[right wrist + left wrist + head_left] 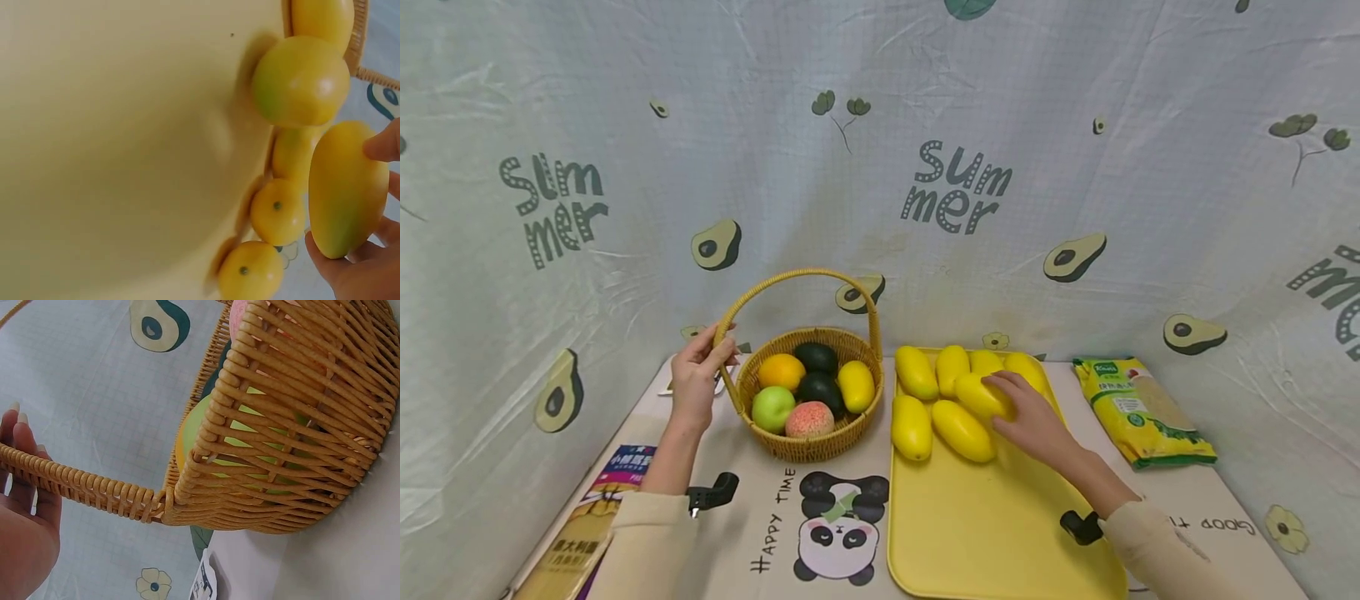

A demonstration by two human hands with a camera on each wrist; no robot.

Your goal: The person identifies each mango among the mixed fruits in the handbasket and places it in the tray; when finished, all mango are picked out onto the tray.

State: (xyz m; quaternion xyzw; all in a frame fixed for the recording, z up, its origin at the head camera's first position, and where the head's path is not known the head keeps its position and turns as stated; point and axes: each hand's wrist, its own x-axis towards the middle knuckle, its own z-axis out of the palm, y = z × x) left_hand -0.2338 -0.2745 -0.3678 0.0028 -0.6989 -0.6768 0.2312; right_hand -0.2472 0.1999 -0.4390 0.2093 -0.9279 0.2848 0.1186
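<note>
On the left, a wicker basket holds an orange, a green apple, a peach, two dark avocados and a yellow mango. My left hand grips the left side of its tall arched handle, with the fingers behind the wicker in the left wrist view. Over the tray, my right hand holds a yellow mango, thumb on one side and fingers on the other. That mango overlaps others in the head view. Several more mangoes lie at the far end of the yellow tray.
A yellow-green Knorr packet lies right of the tray. At the lower left is a purple and yellow food packet. A small white packet sits behind the basket's left side. A printed curtain stands close behind everything.
</note>
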